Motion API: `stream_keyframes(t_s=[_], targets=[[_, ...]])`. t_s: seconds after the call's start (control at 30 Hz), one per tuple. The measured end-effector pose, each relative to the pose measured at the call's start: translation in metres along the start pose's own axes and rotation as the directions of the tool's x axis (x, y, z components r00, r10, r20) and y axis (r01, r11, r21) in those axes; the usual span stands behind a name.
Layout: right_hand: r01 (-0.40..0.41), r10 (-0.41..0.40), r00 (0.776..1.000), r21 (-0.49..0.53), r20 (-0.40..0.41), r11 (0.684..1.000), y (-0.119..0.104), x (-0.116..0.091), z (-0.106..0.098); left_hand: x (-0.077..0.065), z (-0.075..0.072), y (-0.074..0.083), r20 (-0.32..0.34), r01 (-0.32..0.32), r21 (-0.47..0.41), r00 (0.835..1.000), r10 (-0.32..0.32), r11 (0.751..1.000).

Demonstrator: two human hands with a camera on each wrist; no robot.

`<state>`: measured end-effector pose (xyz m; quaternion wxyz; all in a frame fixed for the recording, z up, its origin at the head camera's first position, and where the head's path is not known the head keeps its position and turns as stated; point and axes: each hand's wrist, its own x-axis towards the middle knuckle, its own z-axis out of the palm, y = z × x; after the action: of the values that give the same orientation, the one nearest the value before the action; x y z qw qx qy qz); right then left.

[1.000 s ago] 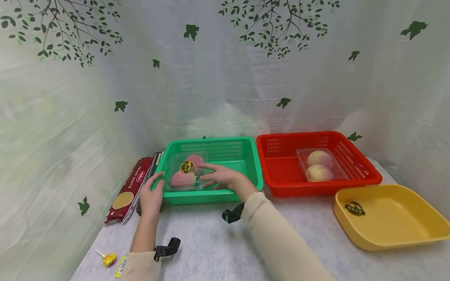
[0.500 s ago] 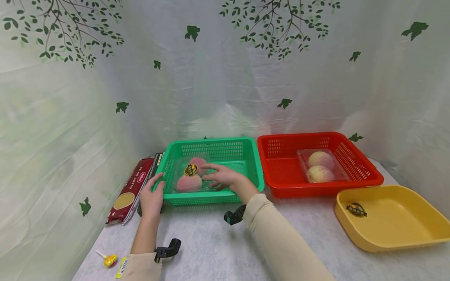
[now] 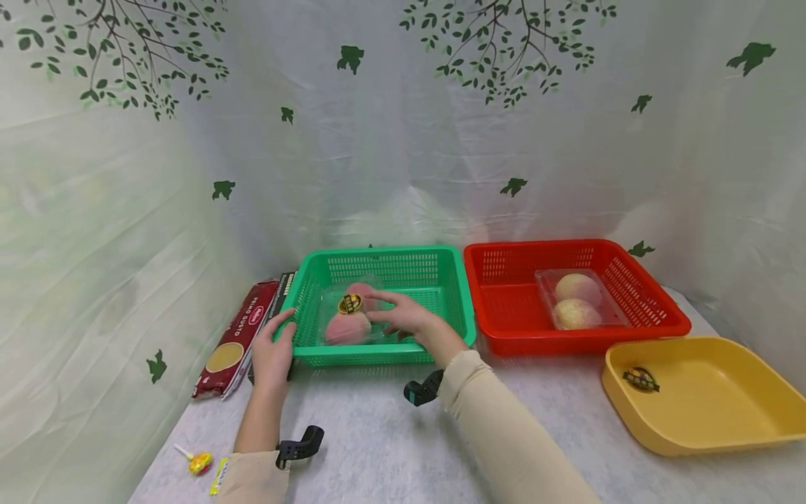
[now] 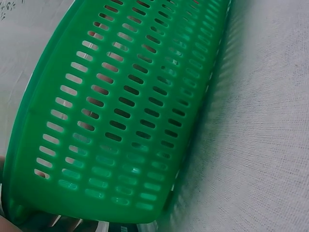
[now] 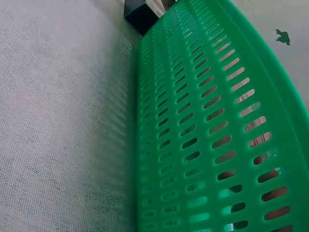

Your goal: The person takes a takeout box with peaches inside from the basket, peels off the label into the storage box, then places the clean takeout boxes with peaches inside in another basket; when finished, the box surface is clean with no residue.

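Observation:
A clear plastic pack of two pink peaches (image 3: pixel 348 327), with a round black-and-yellow sticker, lies in the left part of the green basket (image 3: pixel 378 355). My right hand (image 3: pixel 409 318) reaches over the basket's front rim, its extended fingers at the pack's right side; its thumb is mostly hidden. My left hand (image 3: pixel 272 353) holds the basket's front left corner, thumb and index finger at the rim. Both wrist views are filled by the basket's slotted front wall (image 4: pixel 120 111). Through the slots in the right wrist view, parts of a hand (image 5: pixel 260 139) show.
To the right stands a red basket (image 3: pixel 560 343) with a pack of two pale peaches (image 3: pixel 577 301). A yellow tray (image 3: pixel 711 399) with a sticker sits in front of it. At left lie a dark red packet (image 3: pixel 236 339), a lollipop (image 3: pixel 200 463) and a yellow wrapper (image 3: pixel 219 476).
The pack of pink peaches has slid a little to the right inside the green basket, and my right hand has shifted slightly right with it. My left hand stays at the basket's corner.

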<state>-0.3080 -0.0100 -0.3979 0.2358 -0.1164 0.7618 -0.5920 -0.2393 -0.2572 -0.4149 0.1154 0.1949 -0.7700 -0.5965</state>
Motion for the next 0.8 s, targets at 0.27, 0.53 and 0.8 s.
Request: stream_keyframes(t_s=[0.27,0.53,0.8], targets=[[0.034,-0.034,0.997,0.006,-0.069,0.999,0.0004,-0.0027,0.0003,-0.0028,-0.0009,0.0020,0.001,-0.014,-0.016,1.000,0.014,1.000],[0.054,-0.056,0.989,-0.021,-0.134,0.998,0.0004,-0.0045,0.0011,-0.0054,-0.0020,0.0024,0.006,-0.001,-0.024,1.000,0.001,1.000],[0.070,-0.070,0.982,-0.007,-0.177,0.997,-0.0027,-0.0087,-0.0019,-0.0045,-0.0005,0.0011,0.012,-0.017,-0.023,1.000,0.017,1.000]])
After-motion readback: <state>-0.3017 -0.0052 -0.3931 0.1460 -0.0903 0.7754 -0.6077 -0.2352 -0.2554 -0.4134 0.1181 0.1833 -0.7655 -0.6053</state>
